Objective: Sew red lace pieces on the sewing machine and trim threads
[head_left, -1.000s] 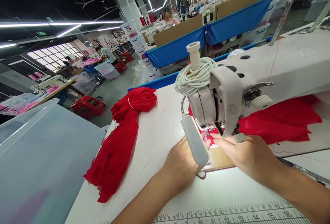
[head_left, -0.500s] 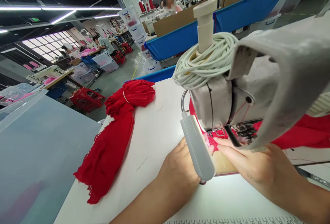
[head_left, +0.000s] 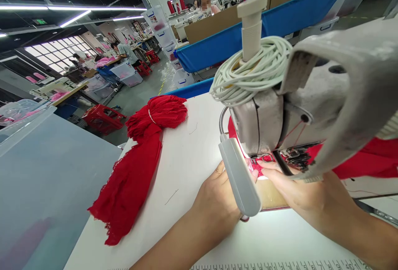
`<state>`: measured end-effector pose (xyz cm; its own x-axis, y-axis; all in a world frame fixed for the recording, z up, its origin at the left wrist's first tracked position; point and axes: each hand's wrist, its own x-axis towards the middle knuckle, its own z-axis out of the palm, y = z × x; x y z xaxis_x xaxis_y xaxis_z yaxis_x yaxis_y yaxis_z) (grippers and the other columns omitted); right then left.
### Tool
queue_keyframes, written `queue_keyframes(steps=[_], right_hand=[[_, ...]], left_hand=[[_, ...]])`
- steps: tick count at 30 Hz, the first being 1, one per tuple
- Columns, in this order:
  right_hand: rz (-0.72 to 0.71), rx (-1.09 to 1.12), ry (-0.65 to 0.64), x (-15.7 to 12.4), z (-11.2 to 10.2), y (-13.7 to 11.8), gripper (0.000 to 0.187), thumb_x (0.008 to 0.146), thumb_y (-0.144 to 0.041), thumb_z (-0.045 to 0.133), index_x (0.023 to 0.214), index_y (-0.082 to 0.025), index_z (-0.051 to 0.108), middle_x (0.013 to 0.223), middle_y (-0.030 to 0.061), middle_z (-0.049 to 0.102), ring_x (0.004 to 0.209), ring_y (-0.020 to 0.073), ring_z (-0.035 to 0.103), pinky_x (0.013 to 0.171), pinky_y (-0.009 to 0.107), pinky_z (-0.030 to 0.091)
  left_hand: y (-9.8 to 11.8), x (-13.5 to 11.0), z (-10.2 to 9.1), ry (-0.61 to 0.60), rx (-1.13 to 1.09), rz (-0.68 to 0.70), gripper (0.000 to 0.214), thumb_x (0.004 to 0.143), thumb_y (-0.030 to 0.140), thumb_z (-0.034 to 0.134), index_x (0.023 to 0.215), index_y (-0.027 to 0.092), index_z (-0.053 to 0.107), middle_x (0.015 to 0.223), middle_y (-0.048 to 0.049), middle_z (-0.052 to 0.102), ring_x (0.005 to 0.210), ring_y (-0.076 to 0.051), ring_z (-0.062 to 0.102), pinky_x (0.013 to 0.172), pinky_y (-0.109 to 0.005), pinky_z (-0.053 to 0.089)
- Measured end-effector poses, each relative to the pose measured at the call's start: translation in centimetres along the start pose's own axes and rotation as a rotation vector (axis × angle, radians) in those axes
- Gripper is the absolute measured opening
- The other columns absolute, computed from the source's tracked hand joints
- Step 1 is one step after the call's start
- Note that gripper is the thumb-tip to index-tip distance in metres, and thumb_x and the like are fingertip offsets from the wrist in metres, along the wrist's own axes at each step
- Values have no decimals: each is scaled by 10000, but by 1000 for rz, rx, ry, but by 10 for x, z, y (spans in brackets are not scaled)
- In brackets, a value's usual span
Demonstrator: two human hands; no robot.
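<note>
A small piece of red lacy fabric (head_left: 256, 169) lies under the presser foot of a sewing machine (head_left: 264, 125). My left hand (head_left: 216, 199) is curled at the fabric's left side, fingertips on its edge; a grey lamp (head_left: 239, 179) hides part of it. Below that hand, the end of a small rounded dark-red object (head_left: 244, 218) pokes out, its kind unclear. From the right, my right hand (head_left: 314, 197) pinches the fabric's near edge between thumb and forefinger, its other fingers partly behind the machine's guard. More red fabric (head_left: 357, 160) lies right of the needle area.
A tied bundle of red fabric (head_left: 139, 158) lies on the white table (head_left: 177, 166), left of the machine. A translucent bin (head_left: 56, 187) stands at the left edge. Coiled pale cable (head_left: 251, 71) sits on the machine head. A printed ruler scale (head_left: 280, 265) runs along the front.
The red fabric has slid a little farther under the presser foot, so less shows between my hands. My right fingers have shifted slightly forward with it. The view has tilted slightly.
</note>
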<state>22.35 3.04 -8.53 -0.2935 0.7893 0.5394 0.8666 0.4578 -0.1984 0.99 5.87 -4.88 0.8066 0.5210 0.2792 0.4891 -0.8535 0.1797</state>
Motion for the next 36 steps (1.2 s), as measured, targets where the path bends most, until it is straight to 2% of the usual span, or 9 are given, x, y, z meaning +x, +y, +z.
queue_keyframes(steps=[6,11,15,21,23,27,32,36], right_hand=[[-69,-64,11,9,-10,-1,317,848,-76,439,893,-187,733,854,87,727,592,181,598,491,303,386],[-48,-44,-25,13,-15,-4,341,830,-66,417,947,-189,713,692,40,672,534,156,569,454,280,336],[-10,-15,-56,12,-15,-5,278,823,-117,444,912,-192,697,638,14,625,520,145,558,434,265,315],[-20,-28,-53,9,-14,-4,297,830,-123,449,986,-180,695,807,41,709,514,128,540,433,273,283],[-16,-31,-53,8,-14,-4,308,830,-111,436,981,-192,692,739,23,691,504,125,526,435,272,269],[-3,-13,-71,6,-12,-4,282,816,-137,449,962,-218,675,531,-28,559,442,131,450,423,282,203],[-13,-32,-89,6,-12,-4,264,814,-166,449,944,-210,674,639,14,647,500,146,511,438,281,207],[-39,-67,-84,11,-16,-5,259,807,-154,443,896,-203,681,568,1,614,425,136,424,419,279,177]], left_hand=[[-3,-1,-2,-10,25,20,255,944,286,514,1097,128,644,877,-66,673,921,-219,623,1005,-448,464],[-3,-1,-2,-66,119,30,227,940,299,526,1087,181,651,836,-34,637,900,-205,601,1007,-439,444],[-5,-2,-2,-73,164,56,247,965,317,467,1063,188,653,960,-60,651,875,-192,588,976,-419,450],[-7,-1,-4,-68,184,92,234,963,318,475,992,184,665,935,-54,657,882,-185,590,998,-407,434],[-7,-1,-4,-65,193,98,239,965,328,472,1015,192,661,986,-64,664,907,-193,595,1018,-427,421],[-6,0,-5,-60,217,98,259,982,318,435,1080,198,643,1107,-95,662,995,-212,601,1002,-436,438],[-6,-1,-6,-62,195,106,252,981,312,444,1038,186,654,1190,-116,650,1070,-228,594,958,-421,482],[-5,-1,-8,-75,204,100,249,980,292,442,1032,181,659,1189,-116,651,1060,-225,595,935,-399,488]])
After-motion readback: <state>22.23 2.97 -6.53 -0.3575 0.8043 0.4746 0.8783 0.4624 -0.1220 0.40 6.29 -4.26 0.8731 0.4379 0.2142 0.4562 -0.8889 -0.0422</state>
